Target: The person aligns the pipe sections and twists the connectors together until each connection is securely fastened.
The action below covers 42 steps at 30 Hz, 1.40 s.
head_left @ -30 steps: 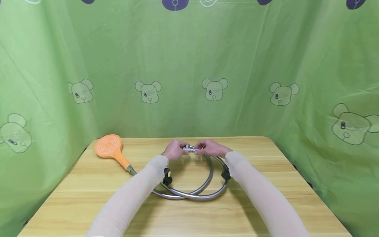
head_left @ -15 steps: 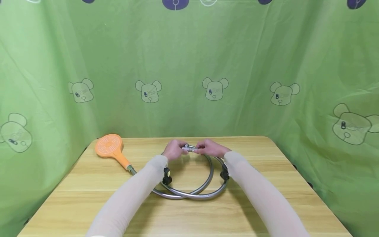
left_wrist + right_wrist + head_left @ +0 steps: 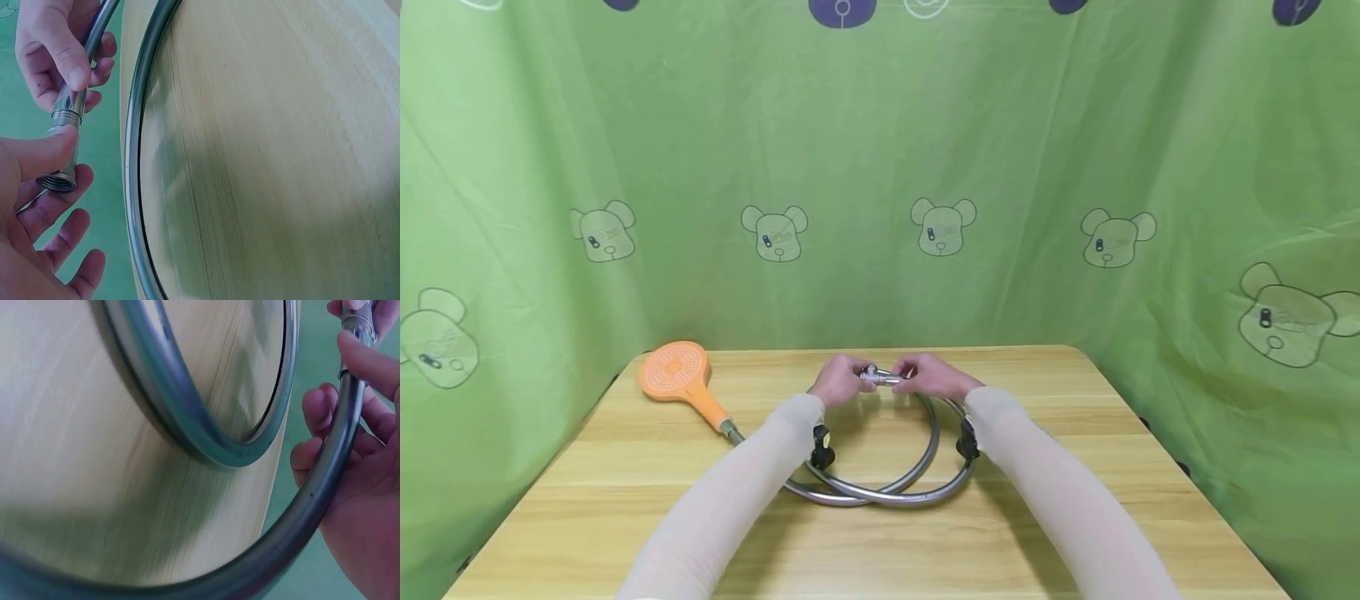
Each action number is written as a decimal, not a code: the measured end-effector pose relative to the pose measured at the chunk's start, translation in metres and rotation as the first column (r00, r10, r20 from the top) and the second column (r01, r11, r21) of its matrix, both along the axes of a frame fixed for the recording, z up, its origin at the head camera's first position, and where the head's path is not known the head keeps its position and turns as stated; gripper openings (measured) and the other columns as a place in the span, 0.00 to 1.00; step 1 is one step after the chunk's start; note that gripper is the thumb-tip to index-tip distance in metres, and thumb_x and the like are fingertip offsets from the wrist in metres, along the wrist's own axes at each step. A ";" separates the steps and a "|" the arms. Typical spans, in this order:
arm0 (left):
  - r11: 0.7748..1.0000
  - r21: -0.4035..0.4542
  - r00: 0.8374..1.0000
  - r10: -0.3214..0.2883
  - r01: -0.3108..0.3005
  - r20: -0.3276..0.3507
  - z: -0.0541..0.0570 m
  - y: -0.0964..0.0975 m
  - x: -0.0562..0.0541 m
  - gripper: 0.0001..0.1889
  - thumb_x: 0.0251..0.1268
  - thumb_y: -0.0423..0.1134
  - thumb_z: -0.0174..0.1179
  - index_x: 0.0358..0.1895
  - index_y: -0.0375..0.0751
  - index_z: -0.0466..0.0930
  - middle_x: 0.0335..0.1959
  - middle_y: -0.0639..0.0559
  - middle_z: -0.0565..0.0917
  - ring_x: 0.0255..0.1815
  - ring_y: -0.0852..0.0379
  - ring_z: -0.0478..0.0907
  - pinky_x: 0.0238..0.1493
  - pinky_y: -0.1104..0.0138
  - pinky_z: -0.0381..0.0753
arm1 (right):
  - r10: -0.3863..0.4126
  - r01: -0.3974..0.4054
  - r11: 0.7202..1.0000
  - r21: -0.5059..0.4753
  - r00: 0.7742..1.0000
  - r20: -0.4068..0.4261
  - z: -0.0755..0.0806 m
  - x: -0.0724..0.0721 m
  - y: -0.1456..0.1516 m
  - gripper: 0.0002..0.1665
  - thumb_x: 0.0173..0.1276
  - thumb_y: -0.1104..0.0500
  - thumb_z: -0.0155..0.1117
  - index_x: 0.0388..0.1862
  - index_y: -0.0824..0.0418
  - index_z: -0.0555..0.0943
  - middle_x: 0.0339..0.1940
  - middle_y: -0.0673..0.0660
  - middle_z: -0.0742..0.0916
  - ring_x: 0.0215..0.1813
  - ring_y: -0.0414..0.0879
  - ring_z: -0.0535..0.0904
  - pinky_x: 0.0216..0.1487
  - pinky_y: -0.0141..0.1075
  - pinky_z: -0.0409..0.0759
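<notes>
Near the table's far edge, my left hand [image 3: 840,381] pinches a short metal connector [image 3: 57,179] between thumb and index finger. The connector's open, threaded end shows in the left wrist view; the other fingers are spread below it. My right hand [image 3: 934,375] grips the smooth metal end nut [image 3: 70,100] of a flexible shower hose [image 3: 910,498]. Connector and nut meet end to end in line, with some thread visible at the joint. From my right hand the hose curves down and loops on the table. Its far end joins an orange shower head [image 3: 674,371] lying at the left.
The wooden table [image 3: 880,558] carries the shower head and the looped hose. Green curtains [image 3: 857,133] with bear prints hang behind and at both sides. A small black camera [image 3: 822,450] sits at my left wrist, another black camera [image 3: 967,442] at my right.
The fingers of my right hand shift slightly around the hose nut. My left hand, the connector and the shower head keep their places.
</notes>
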<state>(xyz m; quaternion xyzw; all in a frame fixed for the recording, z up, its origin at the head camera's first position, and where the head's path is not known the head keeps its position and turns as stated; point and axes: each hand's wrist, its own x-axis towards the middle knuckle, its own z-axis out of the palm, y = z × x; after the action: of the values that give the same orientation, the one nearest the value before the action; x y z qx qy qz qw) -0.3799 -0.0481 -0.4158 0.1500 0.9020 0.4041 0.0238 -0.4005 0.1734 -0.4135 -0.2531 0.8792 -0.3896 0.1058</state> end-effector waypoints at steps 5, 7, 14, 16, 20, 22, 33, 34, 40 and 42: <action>1.000 0.014 1.000 0.019 -0.019 0.002 -0.001 0.000 0.000 0.16 0.60 0.37 0.71 0.52 0.47 0.87 0.43 0.52 0.89 0.41 0.54 0.80 0.54 0.55 0.78 | 0.001 0.000 1.000 0.021 0.998 -0.059 0.001 0.000 -0.001 0.08 0.67 0.61 0.70 0.42 0.62 0.82 0.36 0.55 0.85 0.36 0.43 0.77 0.39 0.34 0.75; 1.000 0.014 1.000 0.023 -0.023 -0.005 -0.001 0.000 0.000 0.16 0.60 0.36 0.71 0.52 0.47 0.87 0.43 0.52 0.89 0.42 0.54 0.80 0.55 0.54 0.78 | 0.015 -0.013 0.999 0.035 0.998 -0.053 0.001 0.000 0.000 0.09 0.69 0.58 0.68 0.43 0.63 0.83 0.35 0.57 0.85 0.36 0.44 0.76 0.39 0.35 0.74; 1.000 0.006 1.000 0.009 -0.008 -0.027 -0.003 0.001 -0.002 0.15 0.59 0.35 0.71 0.51 0.46 0.88 0.41 0.51 0.89 0.39 0.54 0.80 0.50 0.58 0.79 | 0.036 -0.036 0.994 0.099 0.999 0.004 0.002 -0.003 0.003 0.19 0.76 0.49 0.60 0.49 0.64 0.85 0.40 0.70 0.84 0.31 0.43 0.70 0.35 0.35 0.68; 1.000 0.007 1.000 0.008 -0.008 -0.021 -0.003 0.001 -0.003 0.15 0.59 0.36 0.71 0.51 0.46 0.88 0.41 0.52 0.88 0.39 0.55 0.79 0.49 0.59 0.79 | 0.031 -0.033 0.995 0.095 0.999 0.014 0.002 -0.003 0.004 0.21 0.76 0.48 0.60 0.51 0.64 0.85 0.41 0.71 0.85 0.31 0.43 0.70 0.35 0.35 0.68; 1.000 0.009 1.000 0.011 -0.011 -0.011 -0.003 0.001 -0.003 0.15 0.59 0.36 0.71 0.51 0.47 0.87 0.41 0.53 0.88 0.39 0.55 0.79 0.50 0.58 0.78 | 0.013 -0.014 0.999 0.053 1.000 0.011 0.000 -0.004 0.003 0.14 0.71 0.52 0.67 0.48 0.60 0.84 0.40 0.64 0.85 0.37 0.47 0.76 0.40 0.36 0.72; 1.000 0.009 1.000 0.012 -0.012 -0.007 -0.002 0.002 -0.002 0.15 0.59 0.36 0.71 0.51 0.47 0.87 0.41 0.53 0.88 0.39 0.55 0.79 0.51 0.58 0.78 | 0.007 -0.007 1.000 0.031 1.000 0.005 0.000 -0.004 0.002 0.12 0.68 0.55 0.70 0.45 0.60 0.83 0.40 0.59 0.85 0.40 0.48 0.77 0.43 0.36 0.74; 1.000 -0.004 0.999 0.017 -0.017 -0.031 0.001 0.002 0.001 0.14 0.60 0.35 0.70 0.50 0.47 0.88 0.41 0.52 0.89 0.38 0.55 0.78 0.49 0.59 0.78 | 0.025 -0.026 0.995 0.091 1.000 0.010 0.006 -0.001 0.003 0.19 0.74 0.50 0.63 0.44 0.66 0.84 0.37 0.64 0.86 0.36 0.49 0.74 0.36 0.35 0.68; 1.000 -0.007 0.999 0.015 -0.015 -0.034 0.001 0.002 0.001 0.14 0.60 0.35 0.71 0.50 0.47 0.88 0.40 0.52 0.89 0.38 0.54 0.78 0.48 0.59 0.78 | 0.028 -0.029 0.995 0.097 0.999 0.017 0.006 0.000 0.002 0.21 0.75 0.49 0.61 0.44 0.68 0.84 0.38 0.66 0.86 0.35 0.51 0.74 0.35 0.35 0.68; 1.000 -0.003 1.000 0.014 -0.014 -0.018 0.001 0.002 0.001 0.13 0.59 0.36 0.71 0.48 0.49 0.89 0.38 0.54 0.88 0.37 0.55 0.78 0.45 0.61 0.78 | 0.013 -0.017 0.996 0.084 0.999 0.045 0.007 0.001 0.002 0.19 0.73 0.49 0.63 0.46 0.64 0.85 0.40 0.67 0.86 0.38 0.55 0.76 0.34 0.34 0.68; 1.000 0.003 1.000 0.014 -0.014 -0.009 0.002 0.002 0.000 0.13 0.59 0.35 0.71 0.48 0.49 0.88 0.38 0.55 0.88 0.38 0.55 0.78 0.46 0.61 0.78 | 0.010 -0.012 0.998 0.064 0.999 0.038 0.007 0.001 0.001 0.15 0.71 0.52 0.67 0.46 0.62 0.85 0.39 0.63 0.85 0.38 0.52 0.76 0.36 0.34 0.70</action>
<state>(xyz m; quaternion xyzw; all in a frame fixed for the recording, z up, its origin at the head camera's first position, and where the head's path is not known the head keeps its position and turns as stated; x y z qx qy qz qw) -0.3795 -0.0458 -0.4142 0.1454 0.9026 0.4049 0.0167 -0.3996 0.1747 -0.4064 -0.2472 0.8877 -0.3650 0.1326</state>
